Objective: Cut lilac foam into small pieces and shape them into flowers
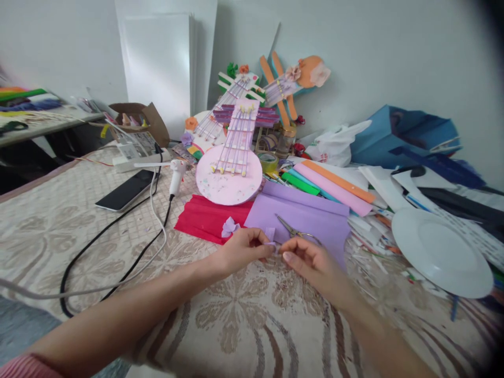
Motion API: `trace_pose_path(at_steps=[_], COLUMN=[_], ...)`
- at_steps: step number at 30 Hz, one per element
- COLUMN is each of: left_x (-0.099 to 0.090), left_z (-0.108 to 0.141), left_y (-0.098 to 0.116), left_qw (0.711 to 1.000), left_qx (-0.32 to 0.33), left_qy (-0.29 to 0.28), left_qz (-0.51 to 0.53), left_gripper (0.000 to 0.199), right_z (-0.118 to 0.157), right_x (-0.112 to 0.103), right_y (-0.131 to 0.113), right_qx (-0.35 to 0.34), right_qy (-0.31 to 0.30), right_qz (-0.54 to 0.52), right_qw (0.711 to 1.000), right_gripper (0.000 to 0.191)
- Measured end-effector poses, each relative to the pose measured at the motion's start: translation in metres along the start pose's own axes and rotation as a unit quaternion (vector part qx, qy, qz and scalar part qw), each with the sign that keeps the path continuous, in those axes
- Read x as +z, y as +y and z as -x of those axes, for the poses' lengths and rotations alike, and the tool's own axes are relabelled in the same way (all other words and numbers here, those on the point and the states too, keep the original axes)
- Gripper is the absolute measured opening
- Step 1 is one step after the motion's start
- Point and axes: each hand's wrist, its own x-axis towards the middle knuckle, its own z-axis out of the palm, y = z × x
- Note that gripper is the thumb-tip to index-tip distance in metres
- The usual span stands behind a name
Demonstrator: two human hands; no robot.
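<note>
Between my two hands is a small piece of purple crepe paper (274, 247). My left hand (249, 245) pinches one side of it with thumb and fingers. The fingertips of my right hand (306, 257) are closed at its other side. Just behind lies a sheet of purple crepe paper (333, 226) with scissors (293, 229) resting on it. To the left, a purple paper flower (230, 227) sits on red crepe paper (208, 212). A pink paper guitar (228, 197) with purple strings leans further back.
A white glue gun (177, 176) with cables and a black phone (128, 190) lie on the left. Paper rolls (333, 186), scraps and a white plate (441, 252) crowd the right. A cardboard box (157, 123), tape (270, 163) and other paper guitars stand behind.
</note>
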Motion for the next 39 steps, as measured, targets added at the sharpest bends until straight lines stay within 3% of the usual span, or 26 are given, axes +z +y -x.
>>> trace_pose_path(at_steps=[5,9,13,25,28,30,33,35,39], left_x=[0.001,0.000,-0.001,-0.003,-0.004,-0.004,-0.004,-0.003,-0.003], left_z=[0.002,0.003,0.002,0.000,-0.001,-0.001,-0.002,-0.002,-0.001], left_y=[0.002,0.005,0.006,0.001,0.002,0.002,0.002,0.002,0.003], left_qw=[1.000,0.997,0.993,0.997,0.997,0.997,0.997,0.997,0.997], left_qx=[-0.004,-0.038,-0.061,-0.046,-0.043,-0.043,-0.049,-0.053,-0.050], left_qy=[-0.022,-0.049,-0.041,-0.048,-0.051,-0.049,-0.041,-0.033,-0.028], left_qz=[-0.003,0.047,0.089,0.035,0.038,0.036,0.035,0.035,0.042], left_gripper=[0.022,0.025,0.030,0.024,0.025,0.026,0.025,0.024,0.023], right_z=[0.001,0.000,-0.001,0.000,-0.002,-0.005,-0.009,-0.012,-0.015], right_x=[0.017,0.017,0.016,0.019,0.006,-0.009,-0.030,-0.039,-0.040], right_y=[0.004,0.012,0.013,0.009,0.008,0.011,0.025,0.037,0.051], right_qx=[0.011,0.024,0.050,0.043,0.026,0.010,0.010,0.028,0.030], right_qy=[-0.013,-0.021,-0.026,-0.024,0.004,0.079,0.149,0.139,0.109], right_qz=[-0.097,-0.153,-0.207,-0.158,-0.075,0.055,0.275,0.357,0.398], right_qw=[0.995,0.988,0.977,0.986,0.997,0.995,0.950,0.923,0.911], right_gripper=[0.016,0.015,0.016,0.019,0.023,0.024,0.016,0.017,0.015])
